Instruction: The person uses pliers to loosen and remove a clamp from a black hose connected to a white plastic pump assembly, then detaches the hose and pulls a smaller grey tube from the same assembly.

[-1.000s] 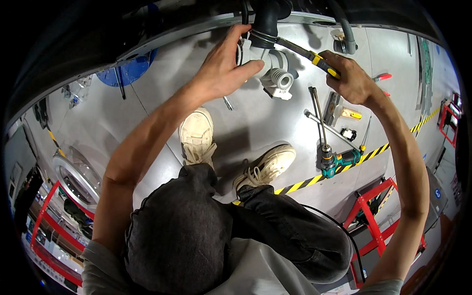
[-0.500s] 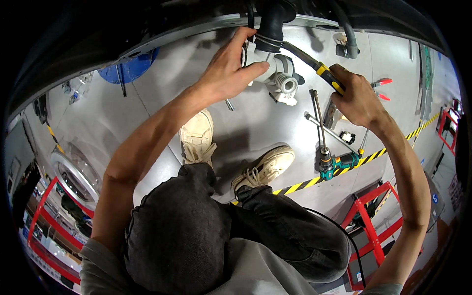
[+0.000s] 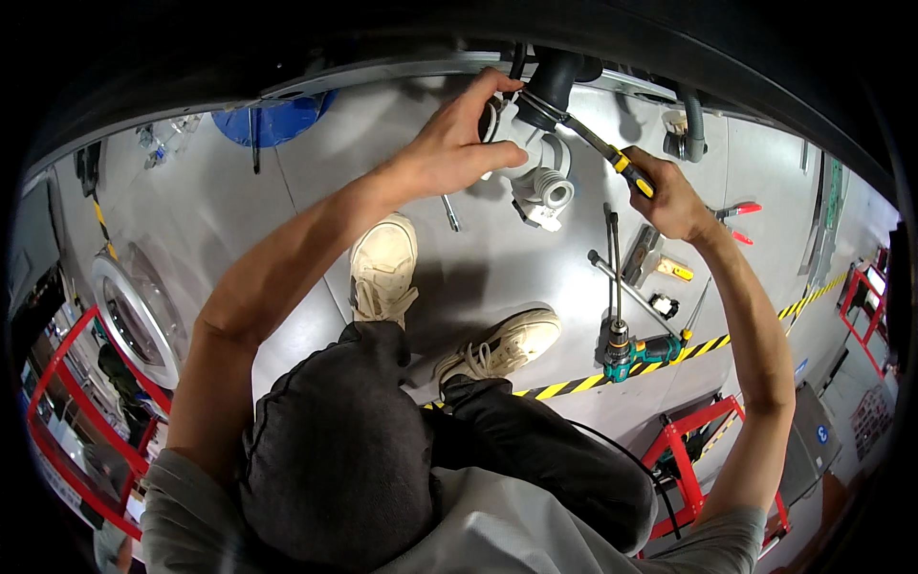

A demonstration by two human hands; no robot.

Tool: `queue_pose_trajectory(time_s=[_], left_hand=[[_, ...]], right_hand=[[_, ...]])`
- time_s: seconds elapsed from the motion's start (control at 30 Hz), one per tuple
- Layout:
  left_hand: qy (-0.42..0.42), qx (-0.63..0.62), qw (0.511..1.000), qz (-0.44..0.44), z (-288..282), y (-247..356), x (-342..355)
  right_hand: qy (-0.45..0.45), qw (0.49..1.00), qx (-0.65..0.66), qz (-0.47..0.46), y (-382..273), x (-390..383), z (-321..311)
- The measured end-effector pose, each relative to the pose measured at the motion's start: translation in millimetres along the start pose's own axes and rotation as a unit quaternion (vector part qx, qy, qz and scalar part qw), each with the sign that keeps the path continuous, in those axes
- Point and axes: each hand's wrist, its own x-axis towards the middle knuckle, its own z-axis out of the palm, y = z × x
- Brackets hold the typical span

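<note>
A black rubber hose hangs from the dark machine overhead, with a wire clamp round its lower end. Below it is a white plastic pump housing with a ribbed round port. My left hand grips the housing from the left, thumb across its front and fingertips up beside the clamp. In my right hand is a hand tool with a yellow-and-black handle. Its dark metal end meets the clamp's right side; I cannot make out the tip's exact shape.
On the floor lie a green cordless drill with a long bit, red-handled pliers and a metal bar. A grey hose hangs at the right. The machine's metal edge spans overhead. Red frames stand behind.
My view has shifted, so the machine edge, pump and hands appear lower. Both hands keep their holds, and the tool stays against the clamp.
</note>
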Motion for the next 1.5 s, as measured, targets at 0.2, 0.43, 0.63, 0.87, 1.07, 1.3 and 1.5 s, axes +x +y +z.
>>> queue_pose_trajectory(time_s=[0.2, 0.43, 0.63, 0.87, 1.07, 1.3, 1.5], left_hand=[[0.06, 0.093, 0.994, 0.003, 22, 9, -8], [0.031, 0.094, 0.995, 0.025, 12, 10, 0], [0.058, 0.107, 0.992, 0.039, 22, 4, -2], [0.064, 0.11, 0.99, 0.062, 21, 2, 0], [0.017, 0.06, 0.998, 0.031, 7, 3, -3], [0.01, 0.036, 0.999, 0.027, 3, 2, -2], [-0.002, 0.026, 1.0, 0.014, 0, 3, -1]], right_hand=[[0.003, 0.998, -0.057, 0.038, -19, -21, -3], [-0.017, 0.984, -0.127, 0.122, -47, -30, -21], [-0.034, 0.962, -0.185, 0.199, -84, -39, -23], [-0.019, 0.966, -0.163, 0.199, -87, -42, -19], [-0.052, 0.97, -0.158, 0.178, -78, -33, -19], [-0.064, 0.996, -0.039, 0.049, -24, -12, -11], [-0.032, 0.999, -0.026, -0.024, 1, 0, -4]])
